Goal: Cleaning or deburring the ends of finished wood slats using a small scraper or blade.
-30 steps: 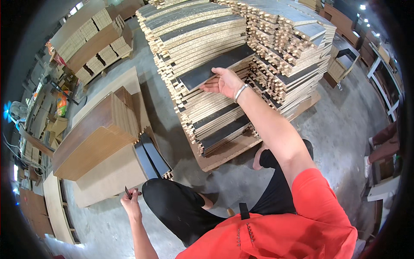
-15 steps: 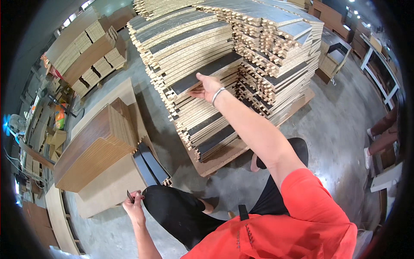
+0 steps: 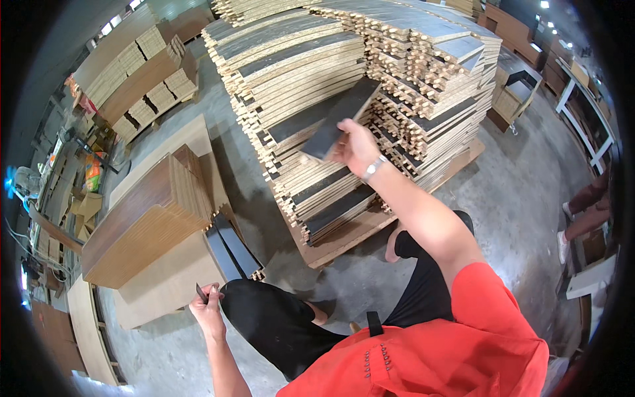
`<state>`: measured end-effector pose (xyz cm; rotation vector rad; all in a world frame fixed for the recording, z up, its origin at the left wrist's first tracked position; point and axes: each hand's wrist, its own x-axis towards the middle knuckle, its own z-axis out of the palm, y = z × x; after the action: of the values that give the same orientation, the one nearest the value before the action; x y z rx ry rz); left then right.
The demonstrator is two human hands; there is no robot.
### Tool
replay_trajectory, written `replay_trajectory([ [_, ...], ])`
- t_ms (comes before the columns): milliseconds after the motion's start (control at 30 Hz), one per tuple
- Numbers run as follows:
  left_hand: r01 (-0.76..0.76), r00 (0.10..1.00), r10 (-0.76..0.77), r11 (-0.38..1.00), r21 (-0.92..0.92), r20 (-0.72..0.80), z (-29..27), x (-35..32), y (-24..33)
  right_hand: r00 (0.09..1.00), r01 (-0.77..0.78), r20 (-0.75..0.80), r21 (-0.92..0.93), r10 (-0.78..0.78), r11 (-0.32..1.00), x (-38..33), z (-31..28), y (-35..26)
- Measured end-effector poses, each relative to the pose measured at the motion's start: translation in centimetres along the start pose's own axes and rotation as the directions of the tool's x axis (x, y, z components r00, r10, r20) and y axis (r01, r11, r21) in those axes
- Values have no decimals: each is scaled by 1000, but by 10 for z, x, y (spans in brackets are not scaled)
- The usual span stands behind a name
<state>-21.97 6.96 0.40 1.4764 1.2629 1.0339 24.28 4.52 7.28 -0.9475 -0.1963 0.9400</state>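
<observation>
My right hand [image 3: 358, 150] grips the near end of a dark-faced chipboard strip [image 3: 338, 124], thumb on top and fingers at the edge. The strip is tilted and lifted at an angle across the tall stack of similar chipboard strips [image 3: 291, 99], whose ends carry small wooden dowels. Low at the left, beside my knee, my left hand [image 3: 208, 311] is closed on a small, thin, dark, pointed piece [image 3: 201, 294]; its exact kind is unclear. Two loose dark strips [image 3: 233, 246] lie next to that knee.
The stack stands on a low pallet base [image 3: 334, 250]. Left of it, brown curved-edge panels [image 3: 142, 225] are piled on a flat board [image 3: 169, 288]. Further back are more panel piles [image 3: 142, 79]. An open wooden box [image 3: 514, 96] and another person's legs [image 3: 585, 212] are at the right.
My right hand has moved right, pulling the dark chipboard strip up off the stack and turning it. My left hand stays by the knee with its small dark piece.
</observation>
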Motion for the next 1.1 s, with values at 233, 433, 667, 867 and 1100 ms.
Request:
replay_trajectory([
  [233,7,993,-8,1000,16,119,39,8,26,966,-223,110,-93,232,970,-131,-64,21],
  [433,97,845,-74,995,-17,529,124,25,64,859,-497,68,-121,507,859,-173,-100,79],
  [667,158,656,-174,983,92,734,199,50,37,762,-569,177,-277,623,774,-129,-106,114],
  [867,312,662,-256,949,52,704,226,58,6,816,-569,205,114,541,815,-128,-123,121],
  [1100,-546,629,380,837,37,678,246,-13,34,880,-475,129,249,457,844,-147,-126,101],
])
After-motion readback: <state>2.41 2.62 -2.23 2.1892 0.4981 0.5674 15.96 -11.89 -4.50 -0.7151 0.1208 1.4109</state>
